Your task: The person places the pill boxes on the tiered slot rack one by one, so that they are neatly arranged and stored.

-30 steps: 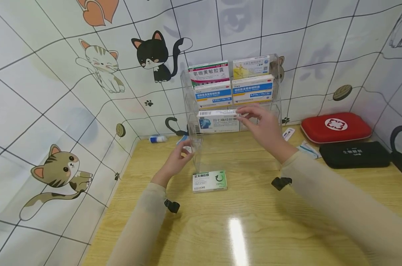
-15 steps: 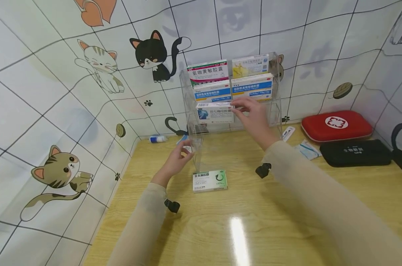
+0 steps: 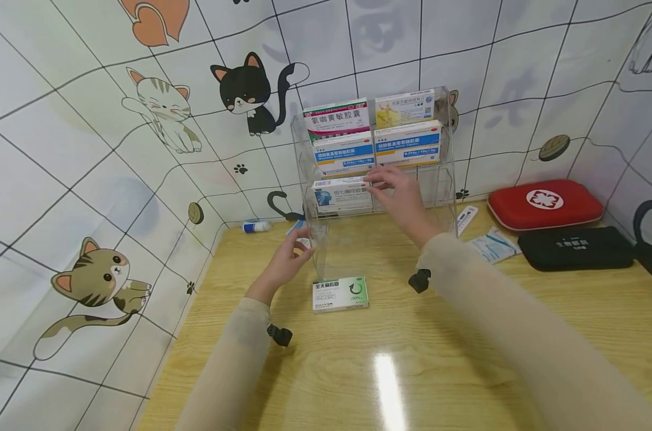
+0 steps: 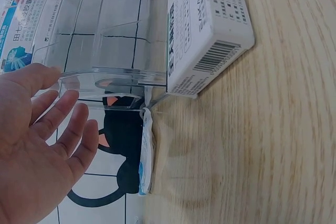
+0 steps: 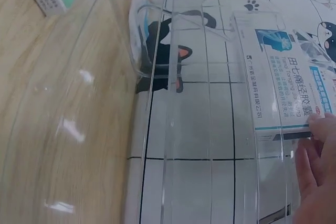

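My right hand [image 3: 398,194] pinches the right end of a white medicine box [image 3: 339,197] with a blue head picture. The box stands upright at the left of the lowest tier of a clear display rack [image 3: 379,211]. In the right wrist view, thumb and fingers grip that box [image 5: 278,77] at its edge. My left hand [image 3: 285,263] holds the rack's left side; in the left wrist view the thumb lies at the clear edge, with the other fingers [image 4: 79,135] loosely bent below it. A white and green medicine box [image 3: 340,294] lies on the table before the rack.
Higher tiers hold a red and green box [image 3: 336,120], a yellow and white box [image 3: 405,109] and two blue and white boxes [image 3: 344,155]. Right of the rack lie a thermometer pack [image 3: 467,219], a packet [image 3: 495,244], a red case [image 3: 543,205] and a black case [image 3: 576,248]. A small bottle [image 3: 255,227] lies left.
My right hand has lifted the white medicine box slightly, moved it left and lowered it at the rack's lowest tier. The left hand has stayed at the rack's side.
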{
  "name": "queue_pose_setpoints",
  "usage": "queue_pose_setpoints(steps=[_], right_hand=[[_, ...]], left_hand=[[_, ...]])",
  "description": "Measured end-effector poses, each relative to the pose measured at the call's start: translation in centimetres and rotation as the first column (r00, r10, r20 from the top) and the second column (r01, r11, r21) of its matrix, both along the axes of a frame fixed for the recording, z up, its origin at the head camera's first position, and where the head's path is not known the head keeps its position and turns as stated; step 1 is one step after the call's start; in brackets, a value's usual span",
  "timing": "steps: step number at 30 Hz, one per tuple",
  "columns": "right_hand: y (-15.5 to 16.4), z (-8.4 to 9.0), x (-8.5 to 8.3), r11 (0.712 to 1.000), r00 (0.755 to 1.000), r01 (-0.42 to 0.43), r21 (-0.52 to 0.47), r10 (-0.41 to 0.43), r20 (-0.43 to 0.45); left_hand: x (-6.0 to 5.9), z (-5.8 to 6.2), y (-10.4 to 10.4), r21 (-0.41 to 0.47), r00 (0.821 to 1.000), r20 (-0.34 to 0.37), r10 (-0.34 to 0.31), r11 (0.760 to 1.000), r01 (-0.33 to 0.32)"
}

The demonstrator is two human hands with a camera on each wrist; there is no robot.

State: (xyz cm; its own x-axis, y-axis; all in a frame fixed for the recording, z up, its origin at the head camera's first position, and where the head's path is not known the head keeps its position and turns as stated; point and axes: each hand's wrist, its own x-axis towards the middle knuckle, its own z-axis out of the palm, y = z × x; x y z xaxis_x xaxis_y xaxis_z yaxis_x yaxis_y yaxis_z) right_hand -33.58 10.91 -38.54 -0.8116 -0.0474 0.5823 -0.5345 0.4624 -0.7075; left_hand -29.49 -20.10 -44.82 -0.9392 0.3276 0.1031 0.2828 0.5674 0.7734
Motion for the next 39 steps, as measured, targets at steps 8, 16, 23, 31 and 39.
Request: queue_pose_setpoints(steps=[8,16,23,31,39], right_hand=[[0.1,-0.6,3.1,1.000,0.999,0.005,-0.022,-0.004,0.035],[-0.6,-3.9,7.8,0.996,0.985,-0.082,-0.042,0.087,0.148],[-2.0,-7.2,10.9,0.987,0.935,-0.152,0.051,0.127,0.330],[-2.9,-9.8,11.9,0.960,0.901,-0.228,0.165,0.143,0.409],[-2.8,-10.7,12.1,0.944,0.858,-0.257,0.207,0.125,0.498]], left_hand=[[0.2,-0.1,0.0,0.019,1.000,-0.002,-0.011,1.000,0.011],[0.2,0.1,-0.1,0.009,1.000,-0.007,-0.001,1.000,0.001],[0.0,0.1,-0.1,0.018,1.000,-0.010,-0.014,1.000,0.014],[0.0,-0.1,0.0,0.011,1.000,-0.011,-0.009,1.000,0.009],[-0.1,-0.2,0.0,0.008,1.000,-0.018,-0.006,1.000,0.006]])
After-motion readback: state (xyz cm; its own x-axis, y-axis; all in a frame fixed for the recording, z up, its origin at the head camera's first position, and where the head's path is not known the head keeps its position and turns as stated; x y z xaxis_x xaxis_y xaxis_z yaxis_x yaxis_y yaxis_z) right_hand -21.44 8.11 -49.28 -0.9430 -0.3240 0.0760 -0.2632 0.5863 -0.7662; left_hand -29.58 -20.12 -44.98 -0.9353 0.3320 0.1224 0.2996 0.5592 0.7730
